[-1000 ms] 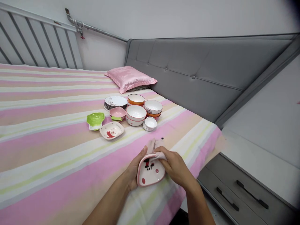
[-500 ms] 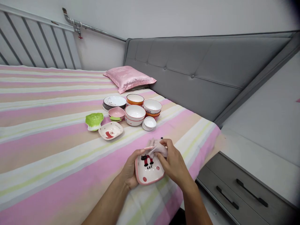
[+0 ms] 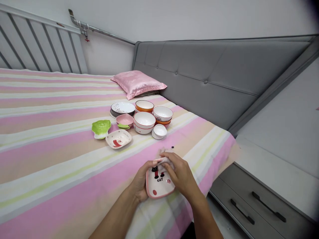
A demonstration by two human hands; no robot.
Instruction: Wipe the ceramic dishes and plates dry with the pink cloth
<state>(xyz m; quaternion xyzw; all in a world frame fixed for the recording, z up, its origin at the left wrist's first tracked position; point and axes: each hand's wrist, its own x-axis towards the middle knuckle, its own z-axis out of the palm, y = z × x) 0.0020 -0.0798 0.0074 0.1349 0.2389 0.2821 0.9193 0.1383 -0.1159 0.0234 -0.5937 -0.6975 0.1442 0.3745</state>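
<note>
My left hand (image 3: 140,181) grips the left edge of a small pink-rimmed white dish (image 3: 157,186) with a black cat and the word CAT on it, held tilted just above the striped bed. My right hand (image 3: 180,176) is closed on a pale pink cloth (image 3: 164,160) pressed against the dish's upper right rim. Most of the cloth is hidden under the fingers.
Further up the striped sheet (image 3: 50,156) lie a green leaf dish (image 3: 101,128), a white dish with a red figure (image 3: 118,138), a pink bowl (image 3: 124,119), stacked plates (image 3: 122,108), several orange-and-white bowls (image 3: 144,121), small saucers (image 3: 159,131). Pink pillow (image 3: 138,83), grey headboard (image 3: 211,76), drawers (image 3: 251,205).
My right hand with the cloth has slid from the dish's top edge down over its upper right side. The dish stays in my left hand, tilted slightly more.
</note>
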